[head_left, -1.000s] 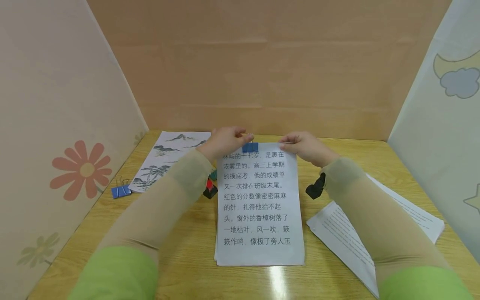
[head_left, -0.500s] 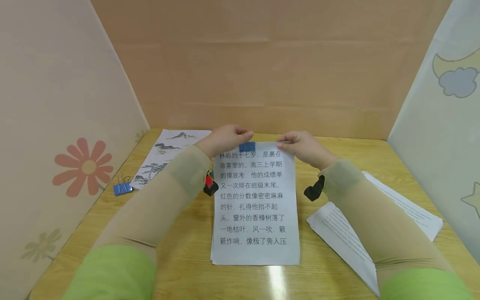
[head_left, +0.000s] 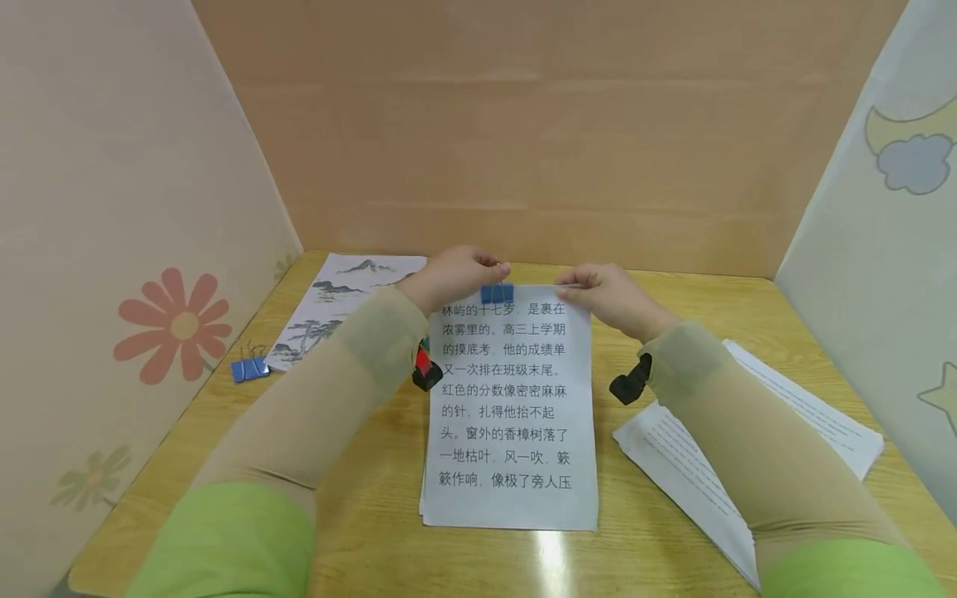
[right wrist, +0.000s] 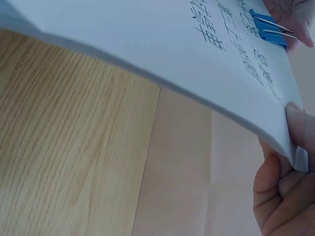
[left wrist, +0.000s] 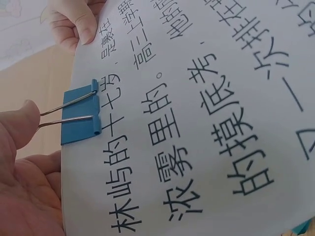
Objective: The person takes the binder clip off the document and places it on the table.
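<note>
A stack of printed paper sheets (head_left: 516, 415) hangs over the table in front of me, large text facing me. A blue binder clip (left wrist: 81, 114) grips its top edge, left of the middle. My left hand (head_left: 458, 274) pinches the clip's wire handles, thumb at their ends in the left wrist view and the other fingers behind. At the top right corner, my right hand (head_left: 607, 292) pinches the sheets between thumb and fingers. The right wrist view shows the right thumb (right wrist: 300, 125) on the front face and the curled fingers behind the bent corner.
Another blue binder clip (head_left: 250, 369) lies at the left beside paper with an ink landscape (head_left: 329, 291). Text sheets (head_left: 673, 457) lie on the right under the right forearm. A sliver of teal (left wrist: 302, 227) shows below the held sheets. Patterned walls flank the wooden table (head_left: 374, 531).
Both hands keep their holds. The bottom of the paper has shifted slightly left, and the first printed character, partly covered before, now shows below the left hand.
</note>
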Tool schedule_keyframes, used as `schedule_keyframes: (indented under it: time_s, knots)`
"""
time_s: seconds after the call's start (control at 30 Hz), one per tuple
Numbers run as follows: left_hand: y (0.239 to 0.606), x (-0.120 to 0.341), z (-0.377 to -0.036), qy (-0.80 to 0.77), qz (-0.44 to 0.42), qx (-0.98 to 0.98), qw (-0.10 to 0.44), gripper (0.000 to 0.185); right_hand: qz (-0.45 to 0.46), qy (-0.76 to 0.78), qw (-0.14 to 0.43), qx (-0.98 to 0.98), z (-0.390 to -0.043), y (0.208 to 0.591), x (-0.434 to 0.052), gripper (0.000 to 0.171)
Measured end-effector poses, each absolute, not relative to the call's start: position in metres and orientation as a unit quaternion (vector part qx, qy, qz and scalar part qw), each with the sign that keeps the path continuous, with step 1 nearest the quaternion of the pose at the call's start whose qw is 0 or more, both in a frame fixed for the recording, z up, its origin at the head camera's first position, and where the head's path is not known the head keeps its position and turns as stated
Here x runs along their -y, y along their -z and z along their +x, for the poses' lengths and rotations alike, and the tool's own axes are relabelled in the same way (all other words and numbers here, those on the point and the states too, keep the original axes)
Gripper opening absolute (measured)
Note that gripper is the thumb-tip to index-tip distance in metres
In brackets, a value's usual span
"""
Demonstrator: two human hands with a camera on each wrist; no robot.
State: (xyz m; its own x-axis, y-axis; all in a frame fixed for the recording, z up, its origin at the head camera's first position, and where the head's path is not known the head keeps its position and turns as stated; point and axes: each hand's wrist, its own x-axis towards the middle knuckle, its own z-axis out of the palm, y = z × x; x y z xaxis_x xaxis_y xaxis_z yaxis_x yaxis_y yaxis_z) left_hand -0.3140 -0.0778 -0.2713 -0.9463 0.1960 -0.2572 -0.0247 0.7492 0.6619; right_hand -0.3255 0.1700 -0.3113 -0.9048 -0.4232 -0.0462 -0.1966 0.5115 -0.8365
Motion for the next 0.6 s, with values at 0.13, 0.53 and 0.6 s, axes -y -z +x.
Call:
schedule_keyframes:
  time_s: [0.13,0.53,0.6]
  knots:
    - [0.274,0.076,-0.312,-0.338,0.054,-0.930,0.135,0.051,-0.177,0.460,0.128,-0.860,-0.326,0.312,-0.171,0.024]
    - [0.280,0.068,-0.305,-0.350,0.059,-0.932,0.073,0.033,-0.175,0.448,0.134,-0.867,-0.324,0.311,-0.172,0.026]
    - [0.281,0.067,-0.305,-0.348,0.061,-0.933,0.069,0.031,-0.175,0.447,0.135,-0.867,-0.324,0.311,-0.171,0.027]
